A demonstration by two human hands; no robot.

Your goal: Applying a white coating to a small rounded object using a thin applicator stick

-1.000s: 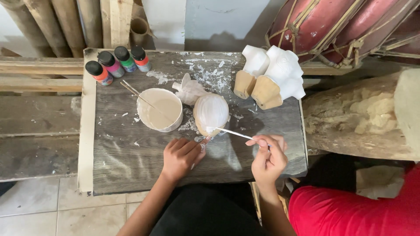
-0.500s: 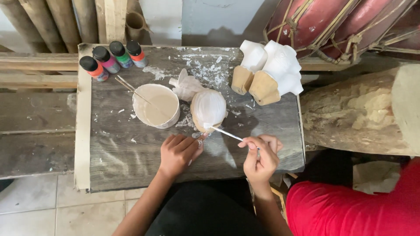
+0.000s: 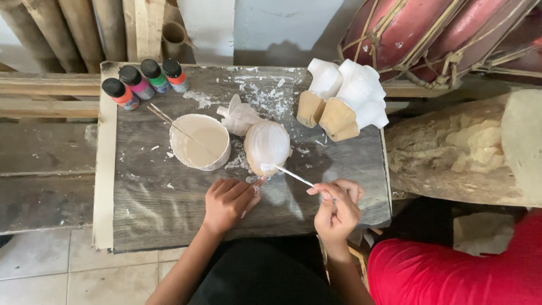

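Seemed mid-coat: laid white paint on the rounded wooden carving point(image 3: 268, 144), standing near the middle of the worktop point(image 3: 141, 209), just right of the paint bowl point(image 3: 200, 141). Pinched the thin brush point(image 3: 291, 174) in the right hand point(image 3: 337, 206), tip against the carving's lower edge. Rested the left hand point(image 3: 228, 200) flat, fingers pressed together, fingertips at the carving's base, apparently steadying it. Probably called next for a reload at the bowl, a short reach leftward over the left hand, clear of the two sticks point(image 3: 169, 121) leaning in it. Left bare board in front; crowded at the back by paint bottles point(image 3: 144, 79) and two white-topped carvings point(image 3: 344, 99), with the right edge close to a rough log point(image 3: 463, 152).
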